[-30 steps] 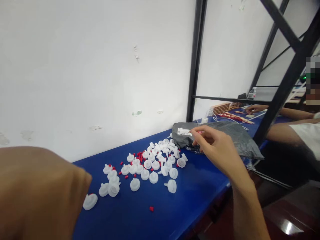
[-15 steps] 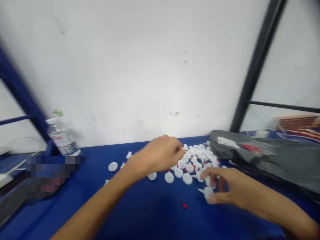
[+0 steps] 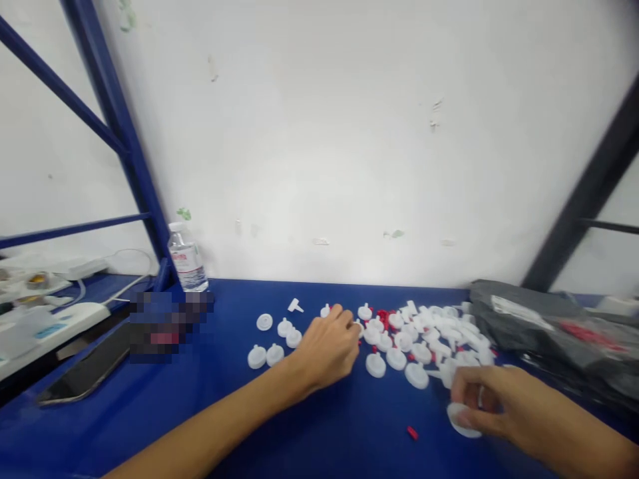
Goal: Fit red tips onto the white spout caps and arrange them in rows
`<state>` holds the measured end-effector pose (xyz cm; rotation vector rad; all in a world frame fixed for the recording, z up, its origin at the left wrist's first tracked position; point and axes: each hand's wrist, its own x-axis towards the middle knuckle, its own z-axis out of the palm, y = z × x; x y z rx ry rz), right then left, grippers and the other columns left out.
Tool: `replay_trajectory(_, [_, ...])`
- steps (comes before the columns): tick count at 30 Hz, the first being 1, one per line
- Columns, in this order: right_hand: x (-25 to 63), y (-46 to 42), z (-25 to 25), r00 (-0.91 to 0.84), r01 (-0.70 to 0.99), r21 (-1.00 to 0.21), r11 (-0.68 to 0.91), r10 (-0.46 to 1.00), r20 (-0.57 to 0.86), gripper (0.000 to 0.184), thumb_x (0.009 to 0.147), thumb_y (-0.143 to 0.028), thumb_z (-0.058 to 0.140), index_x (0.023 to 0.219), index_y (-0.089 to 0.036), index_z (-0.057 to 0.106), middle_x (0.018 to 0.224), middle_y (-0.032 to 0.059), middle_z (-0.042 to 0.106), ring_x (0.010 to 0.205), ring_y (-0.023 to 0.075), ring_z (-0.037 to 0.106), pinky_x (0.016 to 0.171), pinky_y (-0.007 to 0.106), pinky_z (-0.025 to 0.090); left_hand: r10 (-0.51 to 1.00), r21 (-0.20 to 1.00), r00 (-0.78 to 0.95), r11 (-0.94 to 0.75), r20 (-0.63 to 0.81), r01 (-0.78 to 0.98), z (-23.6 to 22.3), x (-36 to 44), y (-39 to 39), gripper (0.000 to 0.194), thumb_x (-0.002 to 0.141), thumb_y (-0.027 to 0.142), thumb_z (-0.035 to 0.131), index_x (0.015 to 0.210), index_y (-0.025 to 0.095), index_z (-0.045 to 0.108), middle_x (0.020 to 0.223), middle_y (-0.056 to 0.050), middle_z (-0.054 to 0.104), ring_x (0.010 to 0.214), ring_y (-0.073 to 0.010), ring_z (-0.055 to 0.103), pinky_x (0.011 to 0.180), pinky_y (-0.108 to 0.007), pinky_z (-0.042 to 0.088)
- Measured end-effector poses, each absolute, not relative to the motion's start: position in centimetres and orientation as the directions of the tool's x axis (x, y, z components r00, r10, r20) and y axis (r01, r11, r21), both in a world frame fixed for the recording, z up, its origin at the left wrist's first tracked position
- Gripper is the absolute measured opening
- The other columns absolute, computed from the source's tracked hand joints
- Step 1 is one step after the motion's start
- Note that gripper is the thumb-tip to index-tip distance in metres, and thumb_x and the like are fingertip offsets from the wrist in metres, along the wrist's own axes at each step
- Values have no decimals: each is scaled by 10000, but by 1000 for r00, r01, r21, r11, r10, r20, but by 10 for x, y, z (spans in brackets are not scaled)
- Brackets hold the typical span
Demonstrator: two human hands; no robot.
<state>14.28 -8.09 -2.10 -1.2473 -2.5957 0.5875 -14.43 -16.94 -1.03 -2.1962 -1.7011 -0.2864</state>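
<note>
Many small white plastic caps (image 3: 424,336) lie scattered on the blue table (image 3: 279,426), mixed with tiny red pieces (image 3: 383,315). My left hand (image 3: 327,347) rests knuckles-up among the caps, fingers curled; its fingertips touch the pile and whatever they pinch is hidden. My right hand (image 3: 499,402), at the lower right, pinches a white cap (image 3: 462,420) between thumb and fingers just above the table. A single red piece (image 3: 412,433) lies beside that hand.
A grey plastic bag (image 3: 544,329) lies at the right against the wall. A water bottle (image 3: 186,258) stands by the blue frame post (image 3: 124,146) at the left. A phone (image 3: 82,376) and white power strips (image 3: 44,326) lie at the far left.
The view has swung left. My right hand has drawn back toward me with a white cap. My left hand stays in the pile of caps.
</note>
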Motion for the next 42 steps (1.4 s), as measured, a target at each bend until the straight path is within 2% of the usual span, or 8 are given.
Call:
replay_trajectory(2, [141,-89,-7,-652,703,-432,565,754,-74,115,818,-397,675,778,-300,722,773,-12,743,736,198,686,644,277,455,894,-103,235,-211,381,972,-15,-153,-166,198,967,182,471,888,174,652,966,-80,635,964,-244,558,629,-303,492])
replay_trajectory(5, [139,-98,14,-650,695,-441,567,758,-51,181,887,-435,609,831,-280,685,832,-13,746,768,187,681,656,264,447,891,-71,235,-225,389,972,-19,-158,-165,245,975,177,439,920,172,678,966,-93,634,978,-258,542,669,-330,516])
replay_trajectory(10, [135,-104,26,-645,646,-563,515,763,-41,215,920,-473,575,914,-275,655,867,-15,760,795,182,701,693,244,483,870,-79,289,-282,398,956,-18,-147,-169,280,996,250,429,983,154,691,1023,-126,626,1019,-281,522,787,-399,550])
replay_trajectory(14, [132,-106,26,-673,605,-582,543,740,-9,204,927,-457,572,948,-275,660,896,-2,763,816,195,704,728,255,503,872,-79,308,-301,381,950,-23,-144,-167,243,967,217,467,988,142,697,1007,-130,626,998,-277,528,892,-453,529])
replay_trajectory(19, [131,-106,22,-679,596,-544,590,733,51,178,914,-422,603,1006,-293,684,1053,11,739,953,225,687,857,302,503,877,-72,307,-303,369,950,-31,-151,-161,265,929,91,457,1006,132,707,1013,-138,630,984,-265,533,884,-422,514])
replay_trajectory(23, [130,-104,17,-688,581,-535,613,722,80,164,877,-361,649,1033,-319,676,1099,-4,720,1037,246,651,904,326,486,849,-150,351,-317,394,936,-35,-153,-155,268,980,138,445,1046,145,704,978,-124,632,943,-261,528,896,-441,492])
replay_trajectory(34, [117,-105,22,-743,523,-534,664,663,97,186,895,-260,612,1069,-320,641,1116,-20,694,1007,219,611,870,310,456,831,-182,381,-335,406,924,-47,-153,-147,223,1003,145,467,1033,159,688,1015,-101,663,996,-264,534,907,-430,465])
replay_trajectory(42, [102,-104,14,-781,444,-556,702,608,144,245,913,-238,595,1137,-328,641,1224,-10,673,1122,231,605,993,371,458,833,-196,419,-371,362,908,-49,-152,-148,183,972,87,504,907,159,660,901,-59,673,945,-247,533,815,-377,449])
